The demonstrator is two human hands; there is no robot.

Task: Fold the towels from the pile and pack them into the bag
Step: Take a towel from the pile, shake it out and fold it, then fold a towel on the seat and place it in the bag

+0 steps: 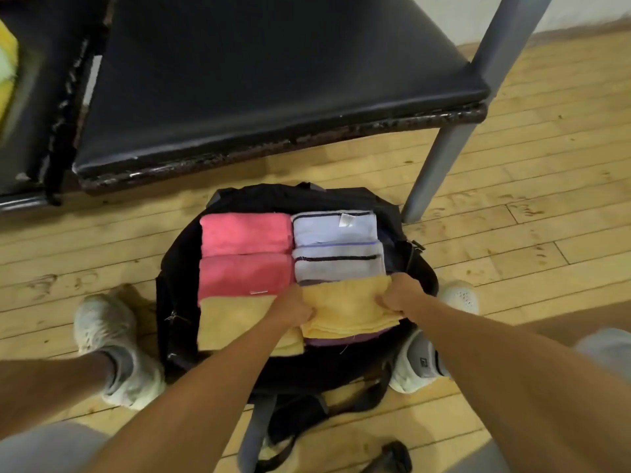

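Observation:
A black bag (177, 274) lies open on the wooden floor between my feet. Inside it are two folded pink towels (246, 254), two folded pale lilac towels (336, 249), and a folded yellow towel (232, 322) at the near left. A second folded yellow towel (345, 308) sits at the near right, over a purple one (341, 340). My left hand (292, 307) grips this yellow towel's left edge and my right hand (399, 295) grips its right edge. More yellow and pale green towels (6, 63) show at the far left edge.
A black padded chair seat (266, 80) with a grey metal leg (440, 165) stands just beyond the bag. A second dark seat (34, 114) is on the left. My white shoes (112, 343) flank the bag. Bag straps (293, 425) trail toward me.

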